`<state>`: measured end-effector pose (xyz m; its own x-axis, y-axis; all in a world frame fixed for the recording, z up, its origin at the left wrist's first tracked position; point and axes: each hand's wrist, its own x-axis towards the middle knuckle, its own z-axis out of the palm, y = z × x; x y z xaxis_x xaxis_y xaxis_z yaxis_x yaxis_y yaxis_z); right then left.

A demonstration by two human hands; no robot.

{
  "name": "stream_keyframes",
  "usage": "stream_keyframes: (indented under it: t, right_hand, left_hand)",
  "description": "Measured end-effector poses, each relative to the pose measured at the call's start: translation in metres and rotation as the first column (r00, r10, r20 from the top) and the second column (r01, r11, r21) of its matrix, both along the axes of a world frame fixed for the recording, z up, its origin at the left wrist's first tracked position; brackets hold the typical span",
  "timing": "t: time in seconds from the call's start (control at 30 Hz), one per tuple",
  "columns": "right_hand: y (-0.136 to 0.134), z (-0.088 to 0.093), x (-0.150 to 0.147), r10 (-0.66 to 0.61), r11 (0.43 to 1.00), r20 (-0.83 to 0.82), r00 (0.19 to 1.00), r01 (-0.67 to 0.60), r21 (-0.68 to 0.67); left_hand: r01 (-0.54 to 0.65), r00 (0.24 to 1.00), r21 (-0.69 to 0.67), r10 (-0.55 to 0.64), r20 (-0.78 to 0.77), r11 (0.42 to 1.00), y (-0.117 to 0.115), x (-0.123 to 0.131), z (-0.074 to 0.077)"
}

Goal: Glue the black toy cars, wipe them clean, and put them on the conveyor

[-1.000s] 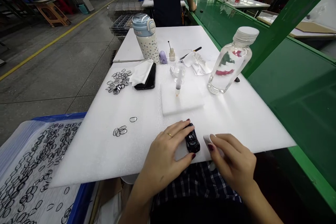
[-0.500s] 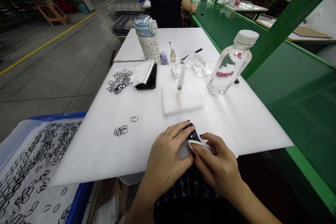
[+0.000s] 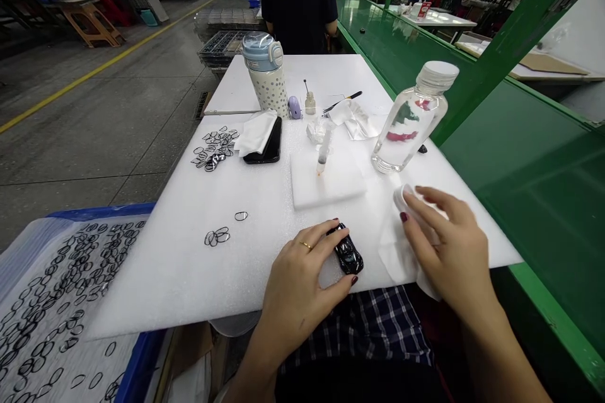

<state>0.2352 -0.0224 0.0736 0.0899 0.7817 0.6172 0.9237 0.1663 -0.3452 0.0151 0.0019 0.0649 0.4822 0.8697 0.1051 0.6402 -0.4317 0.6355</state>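
My left hand [image 3: 302, 271] holds a glossy black toy car body [image 3: 348, 253] at the table's front edge. Its fingertips rest on the far end of the car and its thumb lies by the near end. To the right, my right hand [image 3: 447, 242] is open, thumb and fingers apart, at a crumpled white cloth [image 3: 399, 255]. The fingertips touch or nearly touch the cloth's raised fold. Part of the cloth is hidden behind that hand and hangs past the edge. Beyond the car, a syringe [image 3: 324, 154] stands on a white foam block [image 3: 328, 192].
A clear bottle [image 3: 409, 126] stands right of the block. Black rings [image 3: 217, 237] lie on the left, with several more near a phone [image 3: 270, 146] and a dotted tumbler [image 3: 269, 85]. A blue-edged tray [image 3: 137, 352] of rings sits lower left. A person [image 3: 300, 0] sits ahead.
My right hand has moved off the car to the right with the white cloth, and its fingers have spread. More of the car shows. My left hand keeps its place.
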Motion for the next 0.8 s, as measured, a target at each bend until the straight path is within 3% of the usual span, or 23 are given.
stream_keyframes:
  t: [0.07, 0.17, 0.23, 0.47, 0.8]
  right_hand:
    - [-0.004, 0.001, 0.001, 0.031, 0.999, 0.047, 0.998, -0.031, 0.015]
    - [-0.017, -0.006, -0.014, 0.279, 0.958, -0.018, 0.96, -0.279, -0.073]
    - [-0.024, -0.013, -0.026, 0.368, 0.921, -0.068, 0.927, -0.374, -0.108]
    - [-0.027, -0.027, -0.035, 0.366, 0.929, -0.106, 0.925, -0.37, -0.022]
    - [-0.028, -0.039, -0.037, 0.337, 0.94, -0.015, 0.941, -0.336, 0.054]
  left_hand:
    - [0.003, 1.0, -0.004, -0.003, 0.001, 1.0, 0.0, 0.0, 0.0]
    - [0.005, 1.0, -0.004, -0.005, 0.017, 1.0, 0.001, 0.0, 0.002]
    - [0.001, 1.0, 0.009, -0.002, 0.031, 1.0, 0.002, 0.001, 0.002]
    - [-0.03, 0.999, 0.024, 0.029, 0.045, 0.999, 0.001, 0.004, 0.002]
    - [-0.069, 0.995, 0.033, 0.067, 0.068, 0.997, 0.001, 0.007, 0.003]
